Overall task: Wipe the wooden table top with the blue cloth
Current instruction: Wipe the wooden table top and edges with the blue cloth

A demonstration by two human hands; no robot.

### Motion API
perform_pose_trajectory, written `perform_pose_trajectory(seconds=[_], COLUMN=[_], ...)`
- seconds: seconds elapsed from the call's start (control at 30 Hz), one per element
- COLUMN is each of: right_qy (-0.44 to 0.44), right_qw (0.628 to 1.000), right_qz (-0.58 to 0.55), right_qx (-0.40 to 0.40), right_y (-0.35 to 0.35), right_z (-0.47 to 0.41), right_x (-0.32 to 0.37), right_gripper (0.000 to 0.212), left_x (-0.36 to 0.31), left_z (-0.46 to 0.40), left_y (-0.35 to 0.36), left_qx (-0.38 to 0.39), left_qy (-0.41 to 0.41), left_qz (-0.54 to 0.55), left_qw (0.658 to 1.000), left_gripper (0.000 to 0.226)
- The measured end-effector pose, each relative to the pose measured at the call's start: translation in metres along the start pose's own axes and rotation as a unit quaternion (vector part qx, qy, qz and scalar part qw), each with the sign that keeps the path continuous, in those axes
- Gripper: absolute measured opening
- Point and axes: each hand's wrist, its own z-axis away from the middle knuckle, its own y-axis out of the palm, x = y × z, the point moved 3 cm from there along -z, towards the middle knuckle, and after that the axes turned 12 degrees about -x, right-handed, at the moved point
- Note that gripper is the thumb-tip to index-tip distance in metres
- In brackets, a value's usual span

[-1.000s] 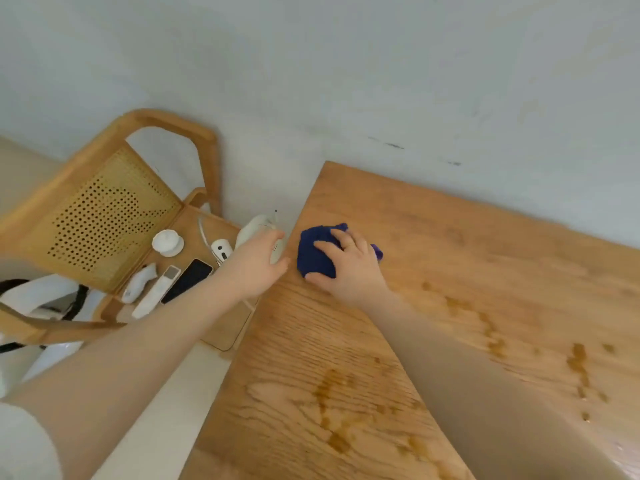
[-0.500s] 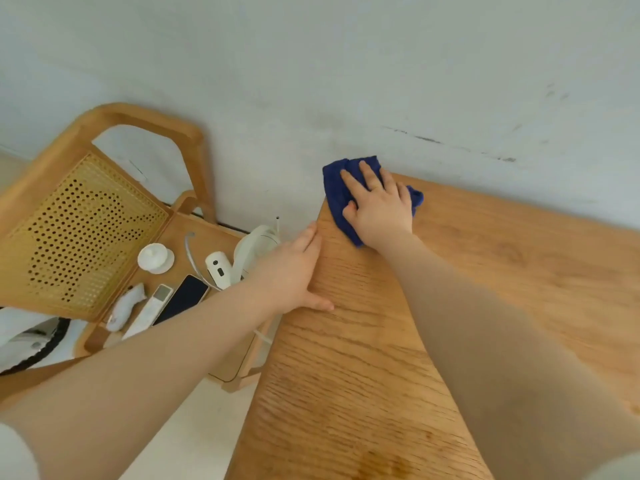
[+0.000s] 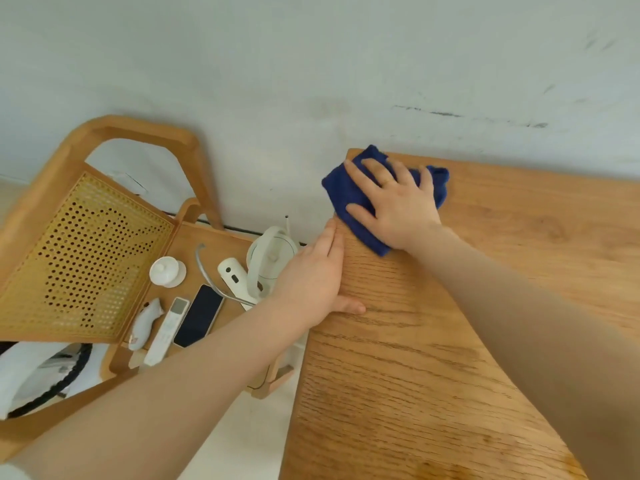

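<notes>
The blue cloth [image 3: 346, 199] lies bunched on the far left corner of the wooden table top [image 3: 433, 358], right by the wall. My right hand [image 3: 394, 199] presses flat on the cloth, fingers spread over it. My left hand [image 3: 311, 282] rests on the table's left edge just below the cloth, fingers together along the edge and thumb on the top surface, holding nothing.
A wooden chair [image 3: 83, 244] with a cane back stands left of the table. Its seat carries a phone [image 3: 199, 315], a white remote [image 3: 166, 330], a small white lid [image 3: 167, 271] and a white fan-like device [image 3: 270, 258]. The grey wall [image 3: 311, 64] bounds the far edge.
My right hand has slid the cloth from the left edge up into the far corner by the wall. My left hand shifted up along the table's edge.
</notes>
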Motion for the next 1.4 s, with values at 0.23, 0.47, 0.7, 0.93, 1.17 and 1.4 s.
perform_pose_trajectory(seconds=[0.23,0.47,0.7,0.93,1.17,1.4], right_qy=[0.048,-0.098,0.114,0.004,-0.041,0.079], right_qw=[0.998,0.994,0.993,0.999,0.998,0.996], right_qz=[-0.027,-0.047,-0.029,-0.043,-0.030,-0.024], right_qx=[-0.007,-0.014,-0.018,-0.032,-0.034,0.024], right_y=[0.001,-0.011,-0.007,-0.021,-0.015,-0.016], right_z=[-0.019,0.058,-0.001,0.091,0.078,0.034], right_x=[-0.009,-0.034,-0.073,-0.040,-0.069,-0.106], right_gripper=[0.050,0.048,0.042,0.047,0.048,0.047], left_x=[-0.006,-0.011,-0.021,-0.030,-0.039,-0.040], left_z=[0.002,-0.003,-0.007,0.000,-0.012,0.002], left_y=[-0.004,-0.008,-0.013,-0.022,-0.025,-0.022], left_qx=[0.020,0.028,0.041,0.054,0.061,0.043], left_qy=[0.000,-0.008,-0.044,-0.076,-0.082,-0.106], left_qz=[-0.079,-0.098,-0.169,-0.140,-0.196,-0.079], left_qw=[0.997,0.995,0.984,0.986,0.975,0.990], left_gripper=[0.122,0.125,0.127,0.127,0.123,0.107])
